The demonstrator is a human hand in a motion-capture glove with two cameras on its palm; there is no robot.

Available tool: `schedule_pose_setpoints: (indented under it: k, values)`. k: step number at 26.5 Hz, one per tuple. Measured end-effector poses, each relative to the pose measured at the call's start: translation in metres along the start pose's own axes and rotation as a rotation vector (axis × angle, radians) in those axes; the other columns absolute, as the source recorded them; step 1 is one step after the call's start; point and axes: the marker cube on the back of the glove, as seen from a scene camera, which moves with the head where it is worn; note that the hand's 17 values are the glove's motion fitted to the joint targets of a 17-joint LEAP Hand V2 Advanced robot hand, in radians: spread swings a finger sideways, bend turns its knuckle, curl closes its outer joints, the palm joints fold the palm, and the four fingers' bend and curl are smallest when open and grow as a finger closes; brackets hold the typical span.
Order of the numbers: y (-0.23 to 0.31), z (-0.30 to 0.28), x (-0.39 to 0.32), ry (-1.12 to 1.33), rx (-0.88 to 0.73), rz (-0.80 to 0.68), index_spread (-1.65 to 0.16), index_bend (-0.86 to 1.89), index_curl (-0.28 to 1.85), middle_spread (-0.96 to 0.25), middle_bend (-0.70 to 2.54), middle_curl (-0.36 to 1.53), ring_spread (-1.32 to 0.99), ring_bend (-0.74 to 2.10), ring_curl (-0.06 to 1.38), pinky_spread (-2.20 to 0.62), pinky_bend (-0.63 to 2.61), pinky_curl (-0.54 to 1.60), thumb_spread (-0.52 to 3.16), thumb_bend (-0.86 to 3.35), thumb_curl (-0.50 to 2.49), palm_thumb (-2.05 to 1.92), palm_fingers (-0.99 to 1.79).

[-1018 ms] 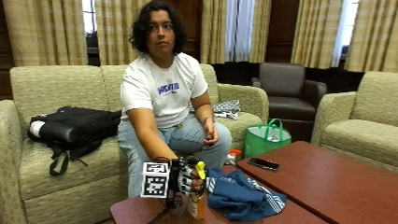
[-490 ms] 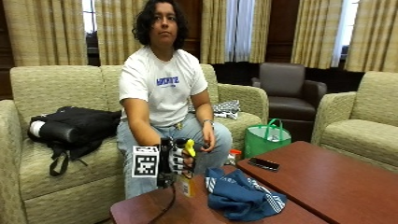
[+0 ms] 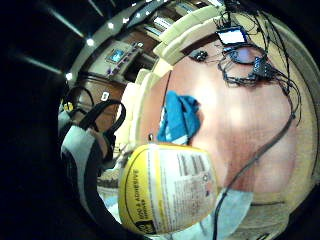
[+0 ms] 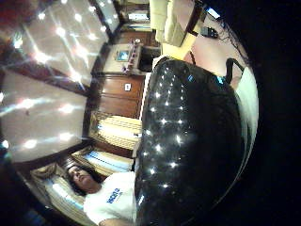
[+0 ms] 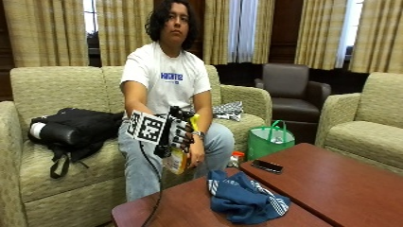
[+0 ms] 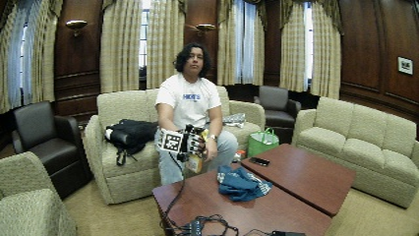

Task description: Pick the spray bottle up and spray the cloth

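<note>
— Status of the hands?
— I see the right hand (image 5: pixel 178 134) gripping the bottle (image 5: pixel 177 160), lifted off the tabletop (image 5: pixel 189 208).
— Cloth?
— I note the cloth (image 5: pixel 244 198) crumpled on the tabletop, beside the bottle.

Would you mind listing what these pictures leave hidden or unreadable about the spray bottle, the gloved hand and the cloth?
- Spray bottle: in the outside view the right hand covers its trigger and nozzle, so their aim is unclear.
- Bottle label: in the little finger side palm view the small print is too blurred to read.
- Thumb side palm view: a dark glossy shape blocks the blue cloth.
</note>
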Motion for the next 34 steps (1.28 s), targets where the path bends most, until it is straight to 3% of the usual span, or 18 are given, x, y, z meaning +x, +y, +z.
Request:
schedule_pose_setpoints:
  k: [17, 34]
  values:
    - [-0.021, 0.059, -0.051, 0.708, -0.534, 0.162, -0.23, 0.49, 0.57, -0.2, 0.61, 0.57, -0.2, 0.72, 0.5, -0.26, 0.51, 0.44, 0.3, -0.02, 0.74, 0.92, 1.36]
    - [-0.052, 0.153, -0.064, 1.353, -0.654, 0.03, -0.24, 0.49, 0.59, -0.2, 0.61, 0.57, -0.21, 0.72, 0.51, -0.26, 0.51, 0.44, 0.29, -0.03, 0.78, 0.91, 1.36]
